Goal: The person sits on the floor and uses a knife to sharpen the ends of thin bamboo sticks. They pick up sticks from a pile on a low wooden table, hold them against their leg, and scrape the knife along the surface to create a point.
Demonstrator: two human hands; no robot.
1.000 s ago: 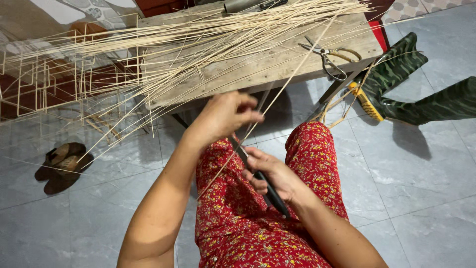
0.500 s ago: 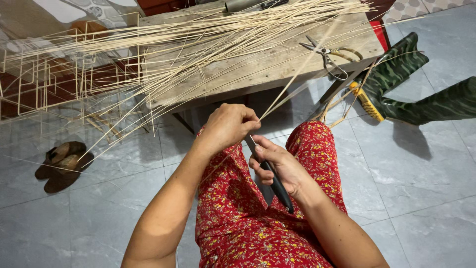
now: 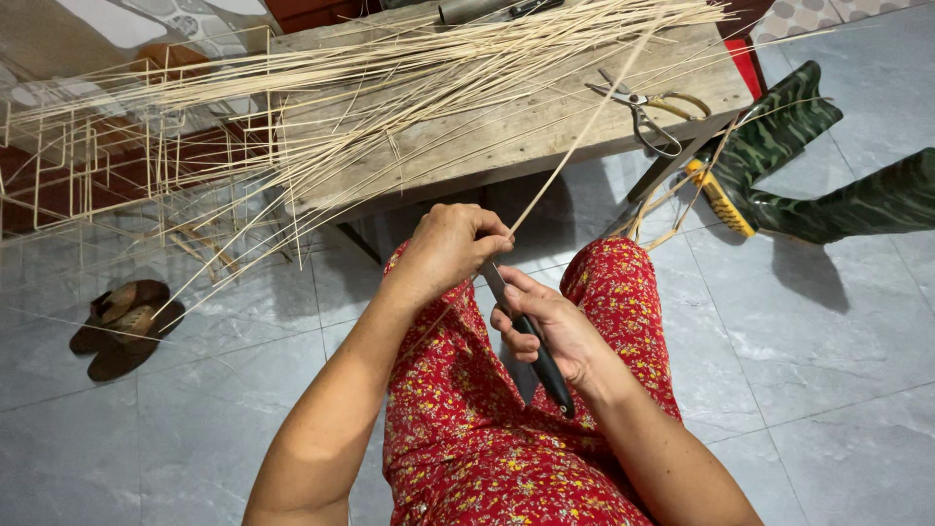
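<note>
Bamboo sliver (image 3: 584, 127) looks light, springy and brittle, so your left hand (image 3: 450, 244) pinches it beside the knife (image 3: 531, 341) gripped in your right hand (image 3: 545, 326).

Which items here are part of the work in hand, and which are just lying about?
In use:
- left hand, pinching one bamboo strip
- right hand, gripping a black-handled knife against that strip
- pile of bamboo strips on the wooden bench

Lying about:
- scissors
- green rubber boots
- brown sandals
- thin-stick frames
</note>
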